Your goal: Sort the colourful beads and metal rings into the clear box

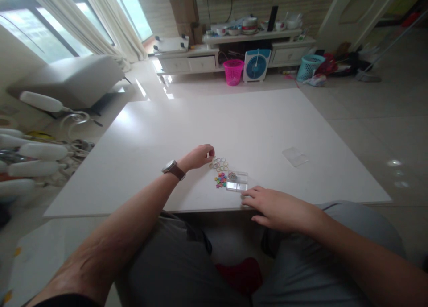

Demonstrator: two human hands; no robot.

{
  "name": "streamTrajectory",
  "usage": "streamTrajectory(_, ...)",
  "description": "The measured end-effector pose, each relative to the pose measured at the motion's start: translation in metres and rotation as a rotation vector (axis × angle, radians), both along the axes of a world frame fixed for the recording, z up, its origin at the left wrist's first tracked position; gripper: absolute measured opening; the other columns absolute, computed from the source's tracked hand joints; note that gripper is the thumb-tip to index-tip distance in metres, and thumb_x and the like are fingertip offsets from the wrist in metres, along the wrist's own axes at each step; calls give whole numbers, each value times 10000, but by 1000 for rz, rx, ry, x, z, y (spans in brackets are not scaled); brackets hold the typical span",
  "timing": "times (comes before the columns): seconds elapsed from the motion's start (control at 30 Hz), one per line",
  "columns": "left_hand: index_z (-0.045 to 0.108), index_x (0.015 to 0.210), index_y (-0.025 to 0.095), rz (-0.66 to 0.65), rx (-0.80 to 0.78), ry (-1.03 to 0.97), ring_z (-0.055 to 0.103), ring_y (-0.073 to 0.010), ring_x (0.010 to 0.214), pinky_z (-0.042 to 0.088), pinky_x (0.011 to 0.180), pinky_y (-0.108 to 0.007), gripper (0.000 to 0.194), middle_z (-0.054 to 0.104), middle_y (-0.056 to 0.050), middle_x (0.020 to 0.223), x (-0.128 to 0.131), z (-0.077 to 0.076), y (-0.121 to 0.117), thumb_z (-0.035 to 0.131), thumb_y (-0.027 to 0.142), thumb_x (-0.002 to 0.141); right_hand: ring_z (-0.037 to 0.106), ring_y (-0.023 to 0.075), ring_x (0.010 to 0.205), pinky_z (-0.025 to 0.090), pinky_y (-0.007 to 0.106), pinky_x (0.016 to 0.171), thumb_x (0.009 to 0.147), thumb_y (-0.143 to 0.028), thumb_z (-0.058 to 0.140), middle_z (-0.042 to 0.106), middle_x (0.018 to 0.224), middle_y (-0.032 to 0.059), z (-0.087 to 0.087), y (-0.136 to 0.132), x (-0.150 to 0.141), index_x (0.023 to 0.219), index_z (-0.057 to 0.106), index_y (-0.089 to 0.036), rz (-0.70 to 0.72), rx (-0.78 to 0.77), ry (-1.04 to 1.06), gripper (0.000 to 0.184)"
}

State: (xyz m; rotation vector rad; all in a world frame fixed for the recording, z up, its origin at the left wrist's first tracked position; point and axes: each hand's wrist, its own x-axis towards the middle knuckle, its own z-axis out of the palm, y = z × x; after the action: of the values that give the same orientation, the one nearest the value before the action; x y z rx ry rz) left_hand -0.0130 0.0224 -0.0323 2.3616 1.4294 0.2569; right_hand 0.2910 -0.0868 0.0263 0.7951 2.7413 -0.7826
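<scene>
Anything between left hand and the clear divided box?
Yes, head view: a loose cluster of thin rings lies on the white table between the left hand and the box.

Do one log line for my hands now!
left hand: at rings; right hand: at clear box; coloured pieces: beside box; clear sheet: farther right

You have a wide open stretch of white tabletop [214,119] across the middle of the frame — bare up to its far edge. Right of centre, the clear lid [295,157] interrupts it.
</scene>
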Motion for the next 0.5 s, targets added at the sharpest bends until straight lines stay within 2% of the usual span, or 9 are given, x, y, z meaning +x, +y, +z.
streamTrajectory(0.27, 705, 816, 170, -39, -36, 29, 582, -131, 699, 448, 657, -251, 129, 673, -43, 873, 7, -1, -1, 598, 240, 797, 554, 278, 1129, 460, 414, 973, 842, -274, 631, 623, 1218, 108, 0, 0, 0, 1124, 659, -217, 5, -2, -3, 290)
streamTrajectory(0.5, 706, 867, 165, 73, -53, -23, 598, -136, 705, 459, 647, -245, 156, 697, -44, 850, 2, -3, 1, 588, 246, 803, 548, 280, 1140, 455, 416, 982, 848, -274, 622, 611, 1242, 113, 2, -1, -1, 1158, 649, -214, 13, 1, -13, 316)
